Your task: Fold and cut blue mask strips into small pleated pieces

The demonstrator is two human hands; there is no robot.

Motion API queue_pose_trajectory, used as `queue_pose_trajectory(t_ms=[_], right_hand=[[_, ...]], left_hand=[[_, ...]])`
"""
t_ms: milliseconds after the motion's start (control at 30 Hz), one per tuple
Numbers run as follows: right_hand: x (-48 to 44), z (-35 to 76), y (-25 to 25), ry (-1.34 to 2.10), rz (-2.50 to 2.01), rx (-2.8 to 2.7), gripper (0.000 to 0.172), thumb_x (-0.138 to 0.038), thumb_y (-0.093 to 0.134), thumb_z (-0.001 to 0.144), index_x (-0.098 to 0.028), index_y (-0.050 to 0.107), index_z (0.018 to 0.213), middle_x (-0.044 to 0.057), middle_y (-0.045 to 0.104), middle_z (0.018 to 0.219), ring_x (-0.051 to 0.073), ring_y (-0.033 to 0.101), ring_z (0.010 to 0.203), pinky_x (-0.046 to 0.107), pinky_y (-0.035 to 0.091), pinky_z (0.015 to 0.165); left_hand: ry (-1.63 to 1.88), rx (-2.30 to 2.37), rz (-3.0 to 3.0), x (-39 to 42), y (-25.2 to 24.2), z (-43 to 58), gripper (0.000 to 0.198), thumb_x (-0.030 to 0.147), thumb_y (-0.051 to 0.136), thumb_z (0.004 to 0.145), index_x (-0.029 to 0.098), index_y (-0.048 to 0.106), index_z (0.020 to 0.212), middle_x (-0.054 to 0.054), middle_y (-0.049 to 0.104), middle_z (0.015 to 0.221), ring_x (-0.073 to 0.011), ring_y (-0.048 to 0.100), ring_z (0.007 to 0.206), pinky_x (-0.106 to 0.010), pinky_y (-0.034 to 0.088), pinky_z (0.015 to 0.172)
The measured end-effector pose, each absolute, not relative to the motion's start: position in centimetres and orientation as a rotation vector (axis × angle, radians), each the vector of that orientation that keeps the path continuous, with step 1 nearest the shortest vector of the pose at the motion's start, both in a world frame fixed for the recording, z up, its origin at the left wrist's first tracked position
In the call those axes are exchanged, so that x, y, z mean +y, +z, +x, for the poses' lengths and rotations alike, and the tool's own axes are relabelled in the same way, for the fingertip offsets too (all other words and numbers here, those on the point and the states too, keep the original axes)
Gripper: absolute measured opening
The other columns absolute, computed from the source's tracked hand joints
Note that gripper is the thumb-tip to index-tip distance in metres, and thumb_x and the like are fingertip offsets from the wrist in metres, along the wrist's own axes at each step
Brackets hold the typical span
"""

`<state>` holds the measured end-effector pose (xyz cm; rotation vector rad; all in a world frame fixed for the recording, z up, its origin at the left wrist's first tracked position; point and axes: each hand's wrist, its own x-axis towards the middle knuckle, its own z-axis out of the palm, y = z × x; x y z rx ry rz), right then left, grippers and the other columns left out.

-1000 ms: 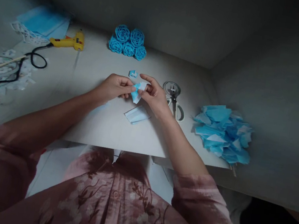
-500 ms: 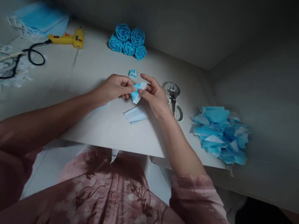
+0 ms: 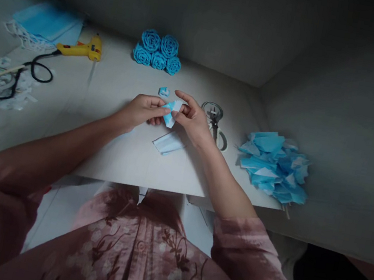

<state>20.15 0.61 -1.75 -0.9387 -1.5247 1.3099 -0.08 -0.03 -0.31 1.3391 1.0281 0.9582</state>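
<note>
Between both hands, above the table, is a small folded piece of blue and white mask fabric [image 3: 170, 116]. My left hand [image 3: 146, 109] pinches its left side between thumb and fingers. On the other side my right hand [image 3: 191, 117] grips it with thumb and curled fingers, the index finger stretched out. Just behind the hands lies a small folded blue-and-white piece [image 3: 164, 91]. In front of them is a flat pale blue strip of mask fabric [image 3: 169, 143]. Scissors [image 3: 215, 128] lie to the right, near my right wrist, partly over a roll of tape [image 3: 213, 111].
Several rolled blue rosettes [image 3: 159, 52] are stacked at the back. A yellow glue gun [image 3: 85, 48] and blue face masks [image 3: 48, 24] are at back left; a black cord [image 3: 37, 66] loops past white scraps [image 3: 23, 92]. Blue fabric flowers [image 3: 274, 167] fill the right edge.
The view has shifted slightly, moving most things a little left. Both hands keep hold of the folded fabric piece, which has turned slightly so its white edge shows more plainly.
</note>
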Motion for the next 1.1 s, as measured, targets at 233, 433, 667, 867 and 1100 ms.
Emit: queue_pose_trajectory(t_ms=[233,433,667,867,1100], right_hand=[[0.4,20.1,-1.1,1.269,-0.929,-1.489,0.059,-0.063,0.087,0.083,-0.026,0.072,0.126,0.0,0.063,0.088,0.018,0.062,0.086,0.034,0.058,0.085],[0.5,19.7,-1.2,1.227,-0.926,-1.482,0.052,-0.062,0.095,0.071,-0.022,0.074,0.097,-0.004,0.057,0.077,0.013,0.053,0.073,0.028,0.048,0.071],[0.2,19.5,-1.0,1.068,-0.97,-1.526,0.043,-0.061,0.088,0.078,-0.022,0.072,0.086,-0.002,0.061,0.074,0.014,0.053,0.071,0.029,0.045,0.068],[-0.7,19.6,-0.4,0.788,-0.943,-1.686,0.022,-0.047,0.076,0.094,-0.025,0.075,0.091,0.004,0.073,0.095,0.02,0.066,0.089,0.038,0.057,0.092],[-1.0,19.9,-0.2,0.647,-0.881,-1.818,0.019,-0.042,0.069,0.101,-0.026,0.079,0.097,0.006,0.076,0.099,0.022,0.069,0.094,0.041,0.058,0.096]], left_hand=[[1.027,1.013,1.312,-0.4,-0.1,0.1,0.025,0.033,0.088,0.076,0.017,0.069,0.072,-0.001,0.068,0.062,-0.01,0.058,0.055,-0.023,0.047,0.057],[0.995,1.037,1.324,-0.6,-0.2,0.4,0.022,0.028,0.087,0.075,0.017,0.068,0.07,0.0,0.066,0.059,-0.0094,0.058,0.053,-0.021,0.044,0.053],[0.992,0.988,1.339,-0.6,-0.1,0.4,0.022,0.031,0.085,0.073,0.018,0.068,0.071,0.0,0.066,0.061,-0.0094,0.056,0.053,-0.023,0.045,0.055],[0.987,0.929,1.291,-0.8,0.1,0.3,0.019,0.033,0.08,0.076,0.019,0.068,0.075,-0.001,0.068,0.065,-0.0124,0.062,0.059,-0.024,0.044,0.056],[0.999,0.88,1.296,-0.9,0.3,0.4,0.017,0.031,0.079,0.078,0.019,0.067,0.077,-0.001,0.067,0.066,-0.0124,0.06,0.058,-0.025,0.043,0.056]])
